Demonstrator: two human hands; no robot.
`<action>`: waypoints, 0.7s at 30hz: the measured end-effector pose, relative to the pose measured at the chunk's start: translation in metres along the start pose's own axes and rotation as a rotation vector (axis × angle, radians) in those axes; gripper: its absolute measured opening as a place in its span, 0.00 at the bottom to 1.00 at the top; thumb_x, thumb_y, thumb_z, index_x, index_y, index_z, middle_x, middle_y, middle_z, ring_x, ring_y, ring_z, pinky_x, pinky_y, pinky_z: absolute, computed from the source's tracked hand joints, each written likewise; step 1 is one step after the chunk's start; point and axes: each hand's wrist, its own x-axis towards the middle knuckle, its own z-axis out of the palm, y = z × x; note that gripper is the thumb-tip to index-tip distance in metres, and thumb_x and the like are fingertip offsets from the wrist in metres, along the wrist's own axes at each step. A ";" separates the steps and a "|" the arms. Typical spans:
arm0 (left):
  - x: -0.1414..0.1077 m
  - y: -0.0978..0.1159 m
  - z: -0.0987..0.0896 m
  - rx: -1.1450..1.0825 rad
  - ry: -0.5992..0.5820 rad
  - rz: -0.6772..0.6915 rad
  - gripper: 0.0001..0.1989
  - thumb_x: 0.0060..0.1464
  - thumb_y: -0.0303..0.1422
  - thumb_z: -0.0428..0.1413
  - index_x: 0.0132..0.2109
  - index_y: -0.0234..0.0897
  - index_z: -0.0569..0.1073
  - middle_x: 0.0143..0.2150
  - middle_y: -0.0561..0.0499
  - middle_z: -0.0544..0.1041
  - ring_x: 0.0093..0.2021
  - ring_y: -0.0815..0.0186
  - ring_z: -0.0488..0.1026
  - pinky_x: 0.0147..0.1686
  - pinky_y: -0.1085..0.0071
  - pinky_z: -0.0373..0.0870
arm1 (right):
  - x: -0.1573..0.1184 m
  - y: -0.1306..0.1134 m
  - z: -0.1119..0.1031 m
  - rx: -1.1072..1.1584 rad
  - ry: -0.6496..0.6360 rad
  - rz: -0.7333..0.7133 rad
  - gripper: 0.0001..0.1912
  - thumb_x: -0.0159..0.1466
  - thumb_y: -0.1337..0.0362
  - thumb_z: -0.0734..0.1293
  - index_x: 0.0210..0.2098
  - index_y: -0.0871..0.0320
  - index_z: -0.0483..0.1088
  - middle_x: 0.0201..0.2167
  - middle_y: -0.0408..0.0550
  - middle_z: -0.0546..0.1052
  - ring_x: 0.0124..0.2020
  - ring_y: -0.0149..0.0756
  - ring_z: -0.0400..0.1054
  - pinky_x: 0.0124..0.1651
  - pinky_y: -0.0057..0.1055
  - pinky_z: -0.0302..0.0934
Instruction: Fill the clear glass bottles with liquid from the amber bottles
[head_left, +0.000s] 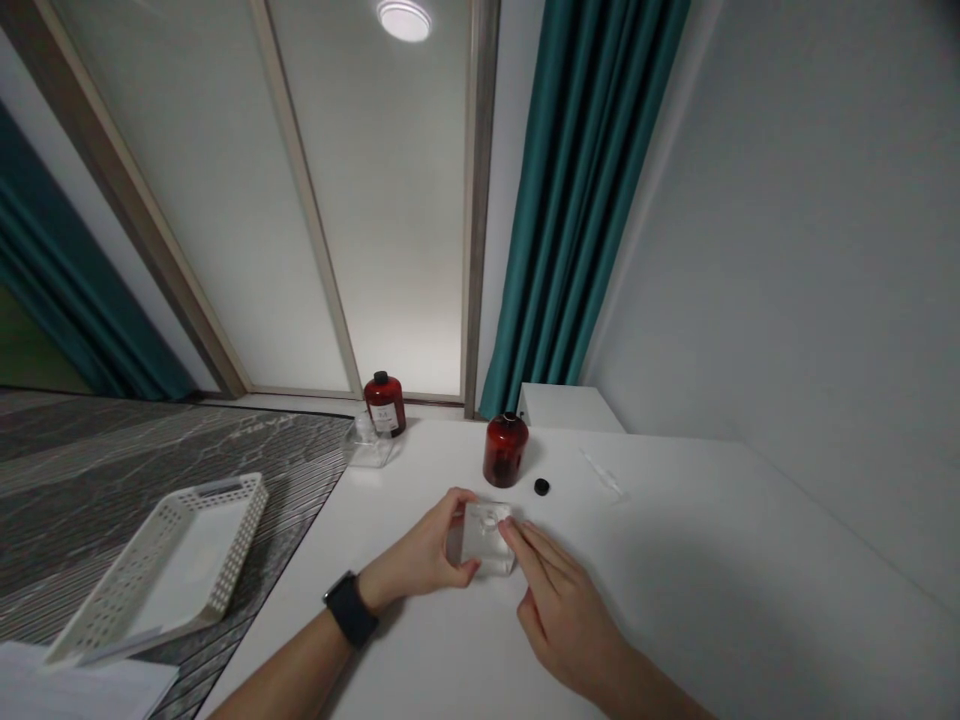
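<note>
A clear, square glass-like container (487, 545) with a small round opening on top is on the white table. My left hand (431, 550) is closed around its left side, thumb at the near edge and fingers at the far edge. My right hand (551, 600) has its fingers stretched out, with the tips touching the container's top right near the opening. No object shows in the right hand. Just beyond stands a dark red-brown bottle (505, 455) without its cap. A small black cap (541, 487) lies to the bottle's right.
A clear plastic dropper (604, 475) lies at the right on the white table (675, 600). Far left stand a capped, labelled red-brown bottle (384, 405) and another clear container (367, 450). A white perforated basket (169, 560) and white papers (82, 682) are left of the table.
</note>
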 end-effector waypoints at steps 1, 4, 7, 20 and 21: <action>0.000 0.001 -0.001 -0.001 -0.005 -0.001 0.31 0.46 0.22 0.61 0.56 0.38 0.59 0.52 0.44 0.71 0.52 0.55 0.72 0.57 0.55 0.69 | -0.001 -0.002 -0.001 0.014 0.010 0.014 0.48 0.55 0.78 0.60 0.73 0.54 0.46 0.68 0.55 0.63 0.67 0.53 0.61 0.65 0.57 0.62; 0.001 0.006 -0.003 0.006 -0.023 -0.010 0.31 0.46 0.22 0.61 0.56 0.38 0.60 0.51 0.45 0.71 0.52 0.55 0.73 0.56 0.55 0.69 | 0.000 -0.008 -0.008 0.163 0.026 0.087 0.40 0.59 0.76 0.59 0.70 0.51 0.55 0.64 0.52 0.70 0.64 0.51 0.65 0.64 0.56 0.63; 0.001 0.010 -0.005 0.031 -0.050 -0.029 0.30 0.48 0.23 0.61 0.56 0.39 0.59 0.52 0.45 0.71 0.52 0.55 0.73 0.56 0.56 0.69 | 0.008 -0.014 -0.020 0.517 0.035 0.281 0.29 0.65 0.69 0.59 0.66 0.49 0.60 0.53 0.51 0.80 0.58 0.48 0.72 0.62 0.56 0.64; 0.001 0.014 -0.002 0.114 0.033 0.000 0.32 0.53 0.26 0.60 0.62 0.40 0.58 0.59 0.43 0.67 0.60 0.53 0.66 0.62 0.54 0.61 | 0.041 0.016 -0.019 0.805 0.249 0.560 0.20 0.64 0.58 0.64 0.53 0.56 0.70 0.38 0.51 0.83 0.43 0.45 0.76 0.57 0.49 0.65; 0.003 0.017 0.000 0.106 0.067 0.023 0.29 0.54 0.26 0.60 0.60 0.40 0.61 0.58 0.44 0.68 0.59 0.54 0.66 0.61 0.55 0.62 | 0.040 0.019 -0.016 0.769 0.225 0.526 0.20 0.64 0.59 0.63 0.54 0.56 0.70 0.41 0.52 0.82 0.45 0.45 0.76 0.56 0.48 0.65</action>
